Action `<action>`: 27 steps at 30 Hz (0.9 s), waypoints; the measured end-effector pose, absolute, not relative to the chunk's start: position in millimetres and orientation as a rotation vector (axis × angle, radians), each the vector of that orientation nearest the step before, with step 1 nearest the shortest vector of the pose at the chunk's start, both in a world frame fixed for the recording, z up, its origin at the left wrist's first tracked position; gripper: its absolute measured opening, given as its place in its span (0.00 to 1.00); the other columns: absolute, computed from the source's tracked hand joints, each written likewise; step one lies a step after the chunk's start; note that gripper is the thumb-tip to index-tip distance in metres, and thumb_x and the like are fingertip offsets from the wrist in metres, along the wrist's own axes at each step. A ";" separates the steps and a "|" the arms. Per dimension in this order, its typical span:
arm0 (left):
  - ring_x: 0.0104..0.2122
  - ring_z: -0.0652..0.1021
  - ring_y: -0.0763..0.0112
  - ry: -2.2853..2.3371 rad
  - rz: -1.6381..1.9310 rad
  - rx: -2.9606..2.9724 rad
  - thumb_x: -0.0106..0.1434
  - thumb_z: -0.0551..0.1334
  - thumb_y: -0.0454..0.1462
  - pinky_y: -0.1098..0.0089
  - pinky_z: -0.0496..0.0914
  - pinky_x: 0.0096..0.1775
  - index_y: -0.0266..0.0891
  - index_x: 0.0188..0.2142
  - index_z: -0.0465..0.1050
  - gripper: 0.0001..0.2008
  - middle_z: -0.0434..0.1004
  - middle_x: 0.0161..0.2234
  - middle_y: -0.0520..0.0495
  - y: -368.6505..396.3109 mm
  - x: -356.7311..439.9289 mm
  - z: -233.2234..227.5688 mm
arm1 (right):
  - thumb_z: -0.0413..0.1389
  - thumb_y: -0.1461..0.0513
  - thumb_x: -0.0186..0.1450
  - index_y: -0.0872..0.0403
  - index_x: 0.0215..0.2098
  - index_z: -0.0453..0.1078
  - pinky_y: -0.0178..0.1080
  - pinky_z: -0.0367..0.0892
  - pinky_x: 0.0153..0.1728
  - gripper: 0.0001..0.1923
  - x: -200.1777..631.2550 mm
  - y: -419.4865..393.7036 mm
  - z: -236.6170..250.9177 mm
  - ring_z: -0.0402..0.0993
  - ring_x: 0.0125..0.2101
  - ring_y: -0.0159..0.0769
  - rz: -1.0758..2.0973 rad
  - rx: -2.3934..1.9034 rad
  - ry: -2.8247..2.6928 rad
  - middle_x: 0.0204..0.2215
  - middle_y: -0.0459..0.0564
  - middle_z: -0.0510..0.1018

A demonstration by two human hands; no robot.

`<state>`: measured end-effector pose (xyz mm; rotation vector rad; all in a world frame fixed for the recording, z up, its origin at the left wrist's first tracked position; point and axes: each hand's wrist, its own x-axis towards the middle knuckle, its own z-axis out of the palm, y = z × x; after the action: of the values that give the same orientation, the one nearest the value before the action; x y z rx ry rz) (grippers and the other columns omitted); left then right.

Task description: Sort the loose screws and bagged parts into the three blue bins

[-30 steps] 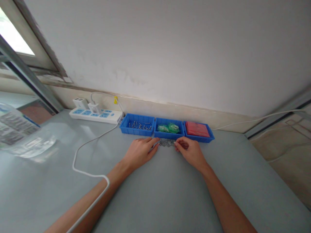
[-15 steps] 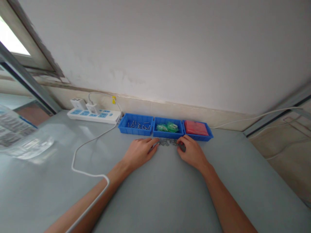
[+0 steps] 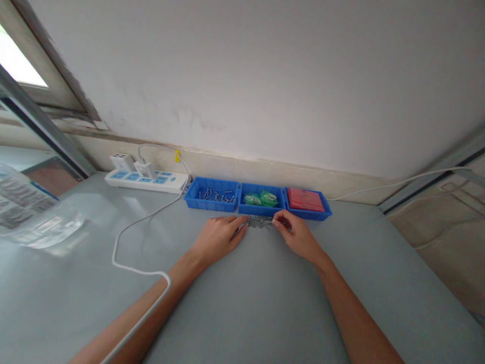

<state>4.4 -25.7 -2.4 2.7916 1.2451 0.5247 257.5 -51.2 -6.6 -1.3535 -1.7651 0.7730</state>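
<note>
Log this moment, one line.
left hand: at left end of fastener pile | right hand: at right end | blue trays: fasteners, green bundles, red items

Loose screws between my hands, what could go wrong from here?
The loose screws could scatter if the right hand pushes into them. Some might get flicked into the middle blue tray, among its green packets. The white cable passes in front of the left forearm and might snag it.
</note>
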 end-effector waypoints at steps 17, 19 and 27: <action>0.30 0.81 0.69 0.942 0.892 2.915 0.78 0.50 0.42 0.71 0.72 0.36 0.40 0.44 0.78 0.19 0.81 0.30 0.49 -33.7 10.4 -1.6 | 0.62 0.43 0.63 0.51 0.36 0.69 0.36 0.64 0.28 0.22 228.2 -56.5 -1.1 0.68 0.27 0.32 1.357 -1.115 -1.466 0.28 0.44 0.74; 0.31 0.82 0.69 1.097 0.954 2.854 0.78 0.50 0.42 0.71 0.72 0.37 0.40 0.45 0.79 0.18 0.83 0.33 0.47 -25.5 2.3 -0.8 | 0.60 0.44 0.64 0.50 0.38 0.68 0.36 0.64 0.28 0.20 231.3 -55.5 -1.8 0.69 0.26 0.32 1.244 -1.178 -1.469 0.28 0.44 0.74; 0.30 0.81 0.66 1.697 1.066 2.417 0.73 0.57 0.46 0.70 0.71 0.34 0.40 0.52 0.79 0.18 0.85 0.35 0.46 6.2 -29.8 -2.3 | 0.57 0.58 0.66 0.51 0.34 0.73 0.38 0.64 0.29 0.06 257.7 -51.6 -5.5 0.72 0.26 0.36 0.576 -1.549 -1.748 0.25 0.46 0.76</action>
<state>-29.8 6.2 -2.3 2.4167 1.6970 1.0659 257.7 -51.6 -5.5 -1.5488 -1.7483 0.5765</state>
